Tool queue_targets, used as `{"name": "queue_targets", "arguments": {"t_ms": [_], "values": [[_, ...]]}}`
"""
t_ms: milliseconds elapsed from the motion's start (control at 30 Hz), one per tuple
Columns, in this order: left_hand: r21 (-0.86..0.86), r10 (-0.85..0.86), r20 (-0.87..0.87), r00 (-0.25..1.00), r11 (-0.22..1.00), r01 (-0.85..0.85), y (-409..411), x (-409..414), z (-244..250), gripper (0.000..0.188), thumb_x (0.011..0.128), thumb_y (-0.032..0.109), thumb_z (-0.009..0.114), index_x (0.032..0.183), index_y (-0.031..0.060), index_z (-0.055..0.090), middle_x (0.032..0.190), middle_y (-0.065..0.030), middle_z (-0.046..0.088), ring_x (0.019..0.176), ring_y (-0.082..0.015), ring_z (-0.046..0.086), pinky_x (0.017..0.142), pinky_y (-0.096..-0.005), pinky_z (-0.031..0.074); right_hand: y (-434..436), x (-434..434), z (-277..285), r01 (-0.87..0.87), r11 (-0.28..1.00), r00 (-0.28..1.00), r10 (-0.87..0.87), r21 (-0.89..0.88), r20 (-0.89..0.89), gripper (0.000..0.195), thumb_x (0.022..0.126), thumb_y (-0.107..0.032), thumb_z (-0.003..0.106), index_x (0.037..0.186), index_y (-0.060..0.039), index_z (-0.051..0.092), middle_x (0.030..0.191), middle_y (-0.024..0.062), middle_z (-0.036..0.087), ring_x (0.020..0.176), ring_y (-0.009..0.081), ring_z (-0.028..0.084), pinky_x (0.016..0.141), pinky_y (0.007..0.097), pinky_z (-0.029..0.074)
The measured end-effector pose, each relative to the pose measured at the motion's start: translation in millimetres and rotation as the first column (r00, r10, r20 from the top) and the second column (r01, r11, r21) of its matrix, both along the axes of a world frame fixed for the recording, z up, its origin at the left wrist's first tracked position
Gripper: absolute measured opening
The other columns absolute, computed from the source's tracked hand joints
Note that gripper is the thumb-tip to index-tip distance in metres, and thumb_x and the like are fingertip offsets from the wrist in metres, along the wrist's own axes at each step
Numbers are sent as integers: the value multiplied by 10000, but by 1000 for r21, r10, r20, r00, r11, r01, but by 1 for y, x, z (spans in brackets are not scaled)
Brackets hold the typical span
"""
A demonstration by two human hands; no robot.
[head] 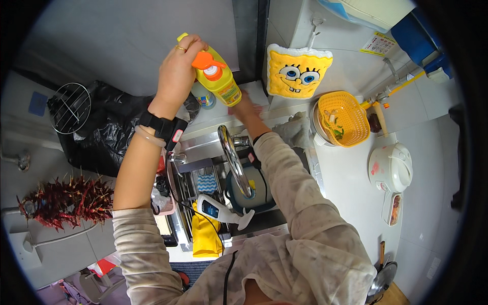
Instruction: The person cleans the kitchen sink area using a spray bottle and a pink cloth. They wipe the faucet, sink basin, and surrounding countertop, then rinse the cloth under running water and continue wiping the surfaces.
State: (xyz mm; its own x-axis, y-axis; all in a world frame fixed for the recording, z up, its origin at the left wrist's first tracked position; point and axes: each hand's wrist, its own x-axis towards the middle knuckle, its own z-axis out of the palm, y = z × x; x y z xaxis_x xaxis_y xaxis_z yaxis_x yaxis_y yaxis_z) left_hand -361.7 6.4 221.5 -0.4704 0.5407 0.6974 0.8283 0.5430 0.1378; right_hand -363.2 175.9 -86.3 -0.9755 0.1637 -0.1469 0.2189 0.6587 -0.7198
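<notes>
My left hand (pixel 182 65) grips a yellow plastic bottle (pixel 225 82) with an orange pump top, raised and tilted above the ledge behind the sink. Lower down, my right hand (pixel 246 106) is blurred and partly hidden by that bottle. It presses on a pink-red cloth (pixel 257 109) on the white ledge (pixel 261 89). A second, clear bottle with a blue label (pixel 206 100) stands on the ledge just left of the yellow one. Beneath my right forearm, the chrome faucet (pixel 233 160) arches over a dark basin (pixel 234 190) of cloudy water in the sink.
A white spray bottle (pixel 217 209) and yellow rubber gloves (pixel 206 236) lie over the sink rack. A grey rag (pixel 295 129), an orange basket (pixel 360 118) and a rice cooker (pixel 390 166) are to the right. A sponge-character towel (pixel 299 72) hangs behind; a black plastic bag (pixel 103 129) is left.
</notes>
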Motion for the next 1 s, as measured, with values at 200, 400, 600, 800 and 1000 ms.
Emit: {"name": "queue_targets", "arguments": {"t_ms": [200,400,600,800,1000], "values": [[-13,-7,-2,1000,1000,7,3,0,-5,353,751,-79,570,1034,126,621,1147,-7,598,974,-291,621,788,-400,524,-25,18,0,-20,1000,975,21,8,-220,505,955,-296,525,1401,-68,457,1495,201,386,1322,369,449,1096,425,366],[-55,-10,14,1000,998,10,11,-2,-14,313,780,-49,558,1026,131,626,1145,-2,602,970,-290,624,783,-395,529,33,19,2,289,890,943,-202,353,-265,600,960,-307,466,1499,-77,333,1541,170,331,1396,326,370,1129,380,344],[-126,-49,20,999,991,51,33,-5,-26,263,814,23,558,1047,129,620,1160,-1,598,982,-286,624,796,-392,535,33,30,15,312,840,915,-139,444,-380,851,775,-305,704,1466,27,335,1490,210,381,1330,361,412,1107,423,353],[-150,-126,26,992,980,129,68,-12,-30,254,823,50,571,1063,121,614,1167,-12,593,993,-290,629,796,-394,538,35,71,-18,253,691,946,-29,677,-323,816,834,-297,649,1457,90,292,1483,251,369,1372,324,380,1140,432,320],[-196,-143,111,983,967,163,91,-15,-52,243,831,52,571,1062,111,613,1158,-33,588,943,-307,649,765,-403,546,14,100,-19,104,993,898,-71,52,-435,528,885,-157,511,1388,-4,462,1423,184,473,1319,321,438,1121,397,346]]}}
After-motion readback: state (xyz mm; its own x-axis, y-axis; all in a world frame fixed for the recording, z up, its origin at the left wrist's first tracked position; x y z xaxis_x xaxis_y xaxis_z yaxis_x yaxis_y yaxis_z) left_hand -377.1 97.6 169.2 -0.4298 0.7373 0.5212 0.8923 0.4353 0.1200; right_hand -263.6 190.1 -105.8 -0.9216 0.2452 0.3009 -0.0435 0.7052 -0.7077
